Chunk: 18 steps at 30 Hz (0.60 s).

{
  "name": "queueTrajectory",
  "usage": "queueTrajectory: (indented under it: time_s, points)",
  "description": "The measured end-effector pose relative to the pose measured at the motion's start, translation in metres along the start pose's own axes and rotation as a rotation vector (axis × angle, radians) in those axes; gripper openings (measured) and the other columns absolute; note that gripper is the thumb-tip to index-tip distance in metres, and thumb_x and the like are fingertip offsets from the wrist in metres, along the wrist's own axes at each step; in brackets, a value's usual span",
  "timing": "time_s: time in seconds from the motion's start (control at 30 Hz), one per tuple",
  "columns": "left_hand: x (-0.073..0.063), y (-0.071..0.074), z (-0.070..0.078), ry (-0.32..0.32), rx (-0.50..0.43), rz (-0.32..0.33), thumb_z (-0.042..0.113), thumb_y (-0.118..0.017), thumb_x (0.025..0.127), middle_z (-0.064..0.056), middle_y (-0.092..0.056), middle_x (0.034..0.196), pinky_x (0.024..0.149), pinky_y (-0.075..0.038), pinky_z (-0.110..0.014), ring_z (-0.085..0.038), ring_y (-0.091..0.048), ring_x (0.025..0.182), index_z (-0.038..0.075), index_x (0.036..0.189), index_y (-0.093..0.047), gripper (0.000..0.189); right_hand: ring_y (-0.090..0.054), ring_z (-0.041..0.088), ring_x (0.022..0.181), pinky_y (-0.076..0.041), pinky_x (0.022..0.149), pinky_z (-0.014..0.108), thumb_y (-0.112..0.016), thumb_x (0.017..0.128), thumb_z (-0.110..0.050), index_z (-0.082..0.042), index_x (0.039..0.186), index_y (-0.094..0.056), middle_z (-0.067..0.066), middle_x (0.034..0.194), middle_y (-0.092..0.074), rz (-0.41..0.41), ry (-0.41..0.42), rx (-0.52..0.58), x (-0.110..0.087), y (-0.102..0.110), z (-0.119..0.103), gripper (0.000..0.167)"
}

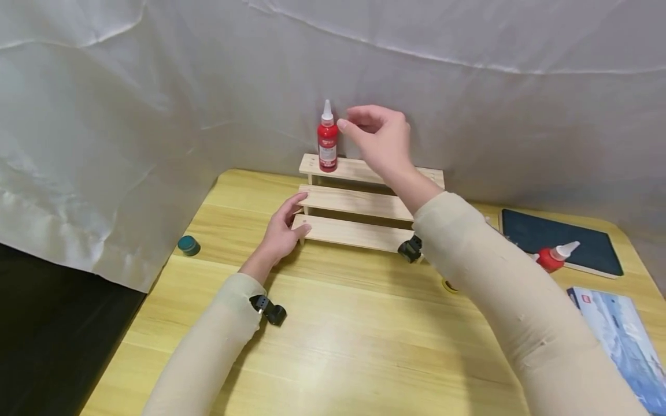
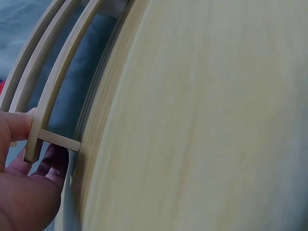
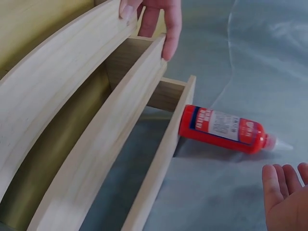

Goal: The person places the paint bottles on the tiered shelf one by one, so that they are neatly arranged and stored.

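Note:
A three-step wooden display rack [image 1: 359,200] stands at the back of the table. On the left end of its top step, a red squeeze bottle [image 1: 328,144] with a white pointed nozzle stands upright. My left hand [image 1: 281,234] grips the rack's left end, with the thumb [image 2: 21,122] on the lowest step and the other fingers around the side. Just right of the bottle, my right hand [image 1: 386,138] hovers with loosely bent fingers and nothing in them. In the right wrist view, a gap shows between those fingertips and the bottle [image 3: 224,127].
Pale cloth [image 1: 468,127] hangs close behind the rack. A teal round pot [image 1: 188,245] sits by the left edge. To the right are a dark notebook [image 1: 562,240], another red bottle [image 1: 550,260] and a blue-white book [image 1: 619,335]. My right forearm partly hides a yellow ring-shaped item [image 1: 449,286].

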<state>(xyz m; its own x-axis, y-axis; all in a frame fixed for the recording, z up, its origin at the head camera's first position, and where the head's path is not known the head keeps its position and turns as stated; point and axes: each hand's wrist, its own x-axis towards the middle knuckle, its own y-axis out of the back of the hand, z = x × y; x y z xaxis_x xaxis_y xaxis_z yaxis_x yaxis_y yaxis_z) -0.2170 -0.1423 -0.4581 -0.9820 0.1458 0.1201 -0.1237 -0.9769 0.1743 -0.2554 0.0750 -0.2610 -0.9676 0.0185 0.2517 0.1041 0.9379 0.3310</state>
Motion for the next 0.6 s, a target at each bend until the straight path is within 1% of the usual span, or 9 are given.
queueTrajectory:
  time_s: [0.23, 0.4, 0.6]
  points:
    - [-0.002, 0.003, 0.000, 0.006, -0.013, 0.012, -0.014, -0.065, 0.089, 0.002, -0.044, 0.152, 0.115, -0.025, -0.037, -0.019, -0.039, 0.137, 0.024, 0.149, -0.048, 0.073, -0.065, 0.015, 0.099, -0.050, 0.089, 0.027, -0.082, 0.085, -0.027, -0.009, 0.117, -0.074, 0.000, 0.107, -0.072, 0.006, 0.049, 0.064, -0.012, 0.012, -0.010, 0.038]
    - [-0.003, 0.004, 0.002, -0.001, -0.029, 0.011, -0.016, -0.064, 0.088, -0.002, -0.047, 0.150, 0.114, -0.026, -0.038, -0.021, -0.041, 0.134, 0.022, 0.149, -0.048, 0.074, -0.066, 0.016, 0.099, -0.051, 0.090, 0.028, -0.082, 0.085, -0.023, -0.009, 0.117, -0.075, 0.002, 0.108, -0.073, 0.014, 0.063, 0.112, -0.023, 0.025, -0.014, 0.035]
    - [-0.002, 0.005, 0.003, -0.017, -0.045, 0.008, -0.018, -0.063, 0.087, -0.009, -0.052, 0.143, 0.112, -0.030, -0.037, -0.024, -0.045, 0.130, 0.019, 0.148, -0.048, 0.073, -0.067, 0.019, 0.099, -0.053, 0.088, 0.030, -0.082, 0.085, -0.017, -0.008, 0.113, -0.076, 0.005, 0.107, -0.073, 0.026, 0.091, 0.176, -0.038, 0.043, -0.018, 0.030]
